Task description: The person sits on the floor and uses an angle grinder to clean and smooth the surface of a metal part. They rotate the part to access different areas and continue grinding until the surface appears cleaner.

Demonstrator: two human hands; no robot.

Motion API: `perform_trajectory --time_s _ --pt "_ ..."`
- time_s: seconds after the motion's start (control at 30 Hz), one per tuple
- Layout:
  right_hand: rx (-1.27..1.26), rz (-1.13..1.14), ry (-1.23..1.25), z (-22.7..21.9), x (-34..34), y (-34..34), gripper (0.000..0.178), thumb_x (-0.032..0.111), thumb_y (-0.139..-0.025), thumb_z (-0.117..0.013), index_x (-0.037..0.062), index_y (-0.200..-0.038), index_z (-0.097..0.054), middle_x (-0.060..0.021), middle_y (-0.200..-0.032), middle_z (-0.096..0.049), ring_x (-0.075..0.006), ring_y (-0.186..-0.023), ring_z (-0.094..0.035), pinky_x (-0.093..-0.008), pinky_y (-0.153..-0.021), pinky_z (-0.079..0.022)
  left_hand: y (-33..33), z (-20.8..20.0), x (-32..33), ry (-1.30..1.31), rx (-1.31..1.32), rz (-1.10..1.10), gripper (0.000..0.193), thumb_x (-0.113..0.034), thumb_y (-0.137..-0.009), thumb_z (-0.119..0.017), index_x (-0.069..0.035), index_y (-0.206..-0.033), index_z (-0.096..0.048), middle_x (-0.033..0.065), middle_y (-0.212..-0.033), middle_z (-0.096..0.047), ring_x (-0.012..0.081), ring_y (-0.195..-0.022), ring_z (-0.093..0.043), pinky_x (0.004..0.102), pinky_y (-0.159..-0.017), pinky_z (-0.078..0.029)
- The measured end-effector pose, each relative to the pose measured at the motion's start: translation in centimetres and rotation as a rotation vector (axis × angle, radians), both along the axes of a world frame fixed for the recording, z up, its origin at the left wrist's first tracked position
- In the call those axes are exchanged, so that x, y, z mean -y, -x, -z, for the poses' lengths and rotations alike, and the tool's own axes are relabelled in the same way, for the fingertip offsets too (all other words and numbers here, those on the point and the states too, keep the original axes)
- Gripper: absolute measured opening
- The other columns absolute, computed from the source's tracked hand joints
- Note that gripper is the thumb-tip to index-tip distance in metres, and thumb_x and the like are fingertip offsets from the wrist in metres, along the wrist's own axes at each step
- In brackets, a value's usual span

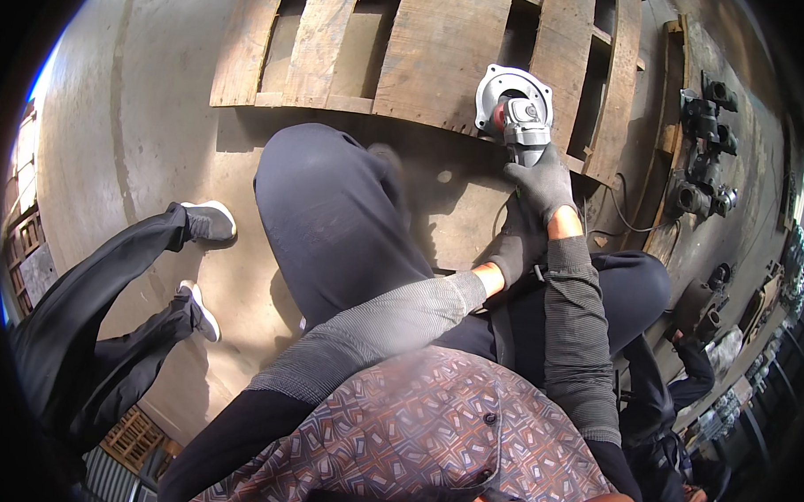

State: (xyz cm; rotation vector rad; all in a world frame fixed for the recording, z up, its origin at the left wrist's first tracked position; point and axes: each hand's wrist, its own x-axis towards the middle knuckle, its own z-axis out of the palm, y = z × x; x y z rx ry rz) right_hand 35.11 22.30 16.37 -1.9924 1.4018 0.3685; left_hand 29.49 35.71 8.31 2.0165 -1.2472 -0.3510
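Observation:
An angle grinder with a silver gear head is in my two grey-gloved hands. My right hand wraps round its body just behind the head. Lower down, nearer to me, my left hand is closed round the rear of the grinder, which is mostly hidden by the gloves. The grinder's head lies over a pale round metal flange with lugs on its rim. A reddish bit shows beside the head; whether the disc touches the metal I cannot tell. The flange rests on a wooden pallet at the edge near me.
Several dark metal castings stand on the right, beyond a pallet edge. A black cable runs along the floor there. On the left stands a person in dark trousers. Another person is low at the right.

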Motion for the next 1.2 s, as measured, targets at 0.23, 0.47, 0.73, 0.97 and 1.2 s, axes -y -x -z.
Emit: perform_trajectory --time_s 0.23,0.47,0.73,0.97,1.2 --pt "-0.072 -0.003 -0.025 -1.2 -0.2 -1.7 0.076 0.039 -0.079 -0.075 -0.0085 -0.134 -0.053 -0.0355 -0.118 -0.072 -0.0482 -0.115 -0.071 -0.0499 -0.104 -0.054 -1.7 -0.9 0.8 0.002 -0.959 -0.143 0.068 -0.028 -0.097 -0.073 -0.002 -0.151 -0.041 0.0213 -0.142 -0.058 0.0315 -0.135 -0.058 0.0421 -0.107 -0.05" --pt "-0.007 -0.037 0.014 -1.5 0.5 -2.7 0.082 0.037 -0.077 -0.075 -0.0093 -0.139 -0.049 -0.0362 -0.119 -0.072 -0.0485 -0.116 -0.07 -0.0493 -0.104 -0.055 -3.8 -2.9 0.9 -0.126 -0.691 0.013 0.078 -0.028 -0.098 -0.074 -0.001 -0.155 -0.029 0.0222 -0.145 -0.055 0.0361 -0.132 -0.058 0.0441 -0.106 -0.049" --pt "-0.02 -0.019 0.03 -1.1 1.3 -3.8 0.085 0.043 -0.076 -0.08 -0.007 -0.138 -0.05 -0.0377 -0.118 -0.071 -0.0501 -0.115 -0.07 -0.0507 -0.101 -0.055 -4.6 -3.0 1.9 -0.098 -0.839 -0.069 0.081 -0.035 -0.089 -0.081 0.002 -0.146 -0.037 0.0281 -0.14 -0.057 0.0398 -0.13 -0.059 0.0441 -0.103 -0.05" --pt "-0.022 0.016 -0.002 -0.8 -0.6 -0.4 0.081 0.041 -0.078 -0.078 -0.0073 -0.137 -0.051 -0.0341 -0.118 -0.072 -0.0487 -0.117 -0.069 -0.0503 -0.102 -0.055 -0.8 -1.6 0.1 0.039 -0.753 -0.039 0.048 -0.021 -0.098 -0.065 0.001 -0.14 -0.057 0.0263 -0.136 -0.062 0.0444 -0.13 -0.057 0.0648 -0.103 -0.045" --pt "0.049 0.126 0.014 0.4 -0.3 2.2 0.079 0.042 -0.075 -0.081 -0.0089 -0.13 -0.056 -0.033 -0.117 -0.073 -0.0465 -0.115 -0.071 -0.0495 -0.102 -0.055 -0.8 -2.1 -0.4 0.078 -0.73 0.099 0.047 -0.014 -0.099 -0.06 0.002 -0.143 -0.056 0.0268 -0.144 -0.057 0.0455 -0.133 -0.054 0.0557 -0.114 -0.041"
